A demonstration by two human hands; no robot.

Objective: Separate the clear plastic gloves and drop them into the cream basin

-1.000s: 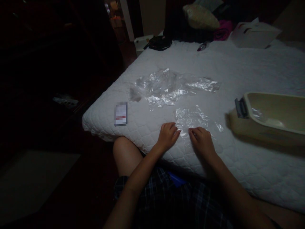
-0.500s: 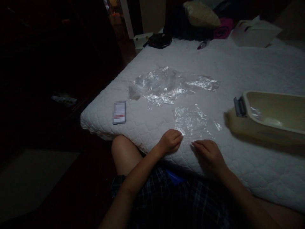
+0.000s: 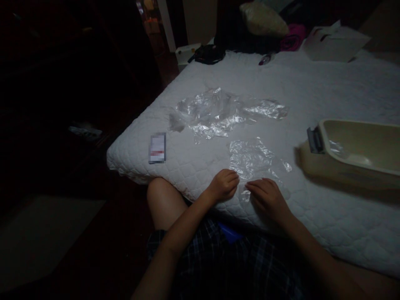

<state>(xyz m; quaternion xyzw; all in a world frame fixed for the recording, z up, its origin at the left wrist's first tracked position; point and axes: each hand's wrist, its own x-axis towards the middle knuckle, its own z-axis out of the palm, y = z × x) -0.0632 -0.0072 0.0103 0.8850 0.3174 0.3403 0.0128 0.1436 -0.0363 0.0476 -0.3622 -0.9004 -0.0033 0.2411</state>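
Right hand (image 3: 269, 198) shifted closer to left hand (image 3: 223, 184) since last frame. Both hands' fingers curled nearly together at near edge of one clear plastic sheet (image 3: 250, 158), 12 o'clock, grip unclear; one tub (image 3: 337, 173) 2 o'clock, one rectangular item (image 3: 157, 148) 10, one larger crumpled film (image 3: 215, 108) beyond.

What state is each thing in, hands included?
Near clear plastic: spread out, wrinkled
Left hand: curled at that plastic's edge, grasp unclear
Right hand: bent over that plastic, grasp unclear
Far clear plastic: crumpled
Tub: upright, open-topped
Phone-like slab: lying flat, face pixelated
Pink cloth: rolled or bunched
White box: open or shut unclear
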